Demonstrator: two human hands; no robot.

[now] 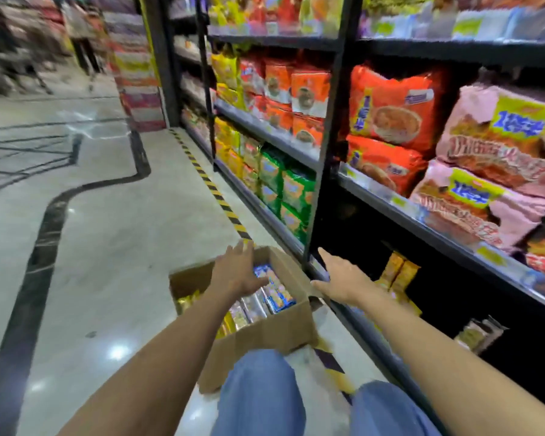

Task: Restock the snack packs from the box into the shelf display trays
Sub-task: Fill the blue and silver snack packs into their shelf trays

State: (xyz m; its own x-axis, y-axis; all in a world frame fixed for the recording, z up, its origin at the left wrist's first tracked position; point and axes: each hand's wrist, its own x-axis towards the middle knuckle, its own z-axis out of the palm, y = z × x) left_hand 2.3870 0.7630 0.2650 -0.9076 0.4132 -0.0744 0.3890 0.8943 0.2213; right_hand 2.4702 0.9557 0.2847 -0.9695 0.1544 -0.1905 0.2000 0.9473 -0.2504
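An open cardboard box (265, 338) sits on the floor beside the shelving, low in the middle of the view. Inside lie blue snack packs (277, 289), silver ones and a few gold packs (186, 302). My left hand (238, 272) hovers over the box with fingers spread, holding nothing. My right hand (340, 276) is stretched flat toward the dark bottom shelf (375, 338), also empty. A couple of yellow snack packs (398, 272) stand upright on that shelf just past my right hand.
Shelves on the right hold orange noodle packs (390, 111), pink packs (497, 152) and green packs (293, 190). A yellow-black tape strip (214, 190) runs along the shelf base. My knees in blue trousers (261, 394) are below the box. Polished floor spreads left.
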